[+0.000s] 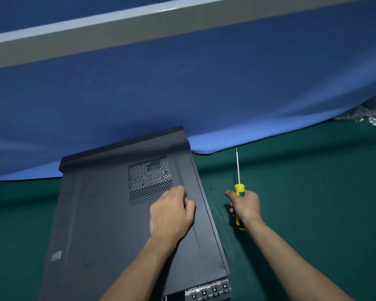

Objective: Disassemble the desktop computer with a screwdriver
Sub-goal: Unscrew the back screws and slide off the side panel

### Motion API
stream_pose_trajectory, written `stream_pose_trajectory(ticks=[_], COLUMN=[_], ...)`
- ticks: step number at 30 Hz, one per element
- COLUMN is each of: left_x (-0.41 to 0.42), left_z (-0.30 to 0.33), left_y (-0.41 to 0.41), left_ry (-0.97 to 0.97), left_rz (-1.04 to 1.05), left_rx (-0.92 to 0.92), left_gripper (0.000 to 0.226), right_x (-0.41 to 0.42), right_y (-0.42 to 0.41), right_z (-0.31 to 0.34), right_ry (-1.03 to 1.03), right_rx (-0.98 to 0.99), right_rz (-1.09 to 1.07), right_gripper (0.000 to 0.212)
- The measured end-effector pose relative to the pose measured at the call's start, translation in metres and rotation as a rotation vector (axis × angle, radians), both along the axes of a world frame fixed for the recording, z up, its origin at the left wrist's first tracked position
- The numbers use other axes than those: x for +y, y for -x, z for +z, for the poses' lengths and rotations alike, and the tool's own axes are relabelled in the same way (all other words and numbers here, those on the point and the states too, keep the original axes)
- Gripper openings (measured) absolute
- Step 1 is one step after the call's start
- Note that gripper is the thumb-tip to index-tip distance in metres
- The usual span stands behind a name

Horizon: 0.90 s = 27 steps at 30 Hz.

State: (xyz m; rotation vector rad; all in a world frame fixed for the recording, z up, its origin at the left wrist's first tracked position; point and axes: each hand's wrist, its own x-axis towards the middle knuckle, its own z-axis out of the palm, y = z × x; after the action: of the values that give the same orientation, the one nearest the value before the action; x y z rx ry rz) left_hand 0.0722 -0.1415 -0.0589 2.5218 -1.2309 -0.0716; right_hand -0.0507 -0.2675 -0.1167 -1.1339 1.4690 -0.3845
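Note:
A dark grey desktop computer case lies on its side on the green table, its side panel with a perforated vent facing up. My left hand rests on the panel near its right edge, just below the vent, fingers curled against the metal. My right hand is to the right of the case, above the table, gripping a yellow-handled screwdriver whose metal shaft points away from me. A small dark screw lies on the table between case and screwdriver. The case's rear slots show at the bottom.
A green table surface spreads to the right and left of the case. A blue partition wall rises right behind the case. Crumpled silvery plastic sits at the far right edge.

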Motion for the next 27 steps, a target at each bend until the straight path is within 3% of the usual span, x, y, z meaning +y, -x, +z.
stream_pose_trajectory(ticks=[9,15,20,27], left_x=[-0.004,-0.004,-0.004,-0.005], left_z=[0.001,0.001,0.0,-0.003], left_y=[-0.001,-0.001,-0.002,-0.002], left_ry=[0.037,0.054,0.051,0.025], left_rz=[-0.018,-0.023,-0.024,-0.018], left_rx=[-0.036,-0.052,-0.069,-0.073], left_gripper=[0.026,0.012,0.014,0.028], right_x=[-0.028,-0.031,-0.03,-0.011], right_y=[-0.045,-0.058,-0.06,-0.028], right_z=[-0.048,-0.06,-0.064,-0.049], right_ry=[0.051,0.106,0.134,0.137], right_rx=[0.326,0.479,0.466,0.244], right_rz=[0.154,0.263,0.263,0.246], right_gripper=[0.028,0.028,0.029,0.027])
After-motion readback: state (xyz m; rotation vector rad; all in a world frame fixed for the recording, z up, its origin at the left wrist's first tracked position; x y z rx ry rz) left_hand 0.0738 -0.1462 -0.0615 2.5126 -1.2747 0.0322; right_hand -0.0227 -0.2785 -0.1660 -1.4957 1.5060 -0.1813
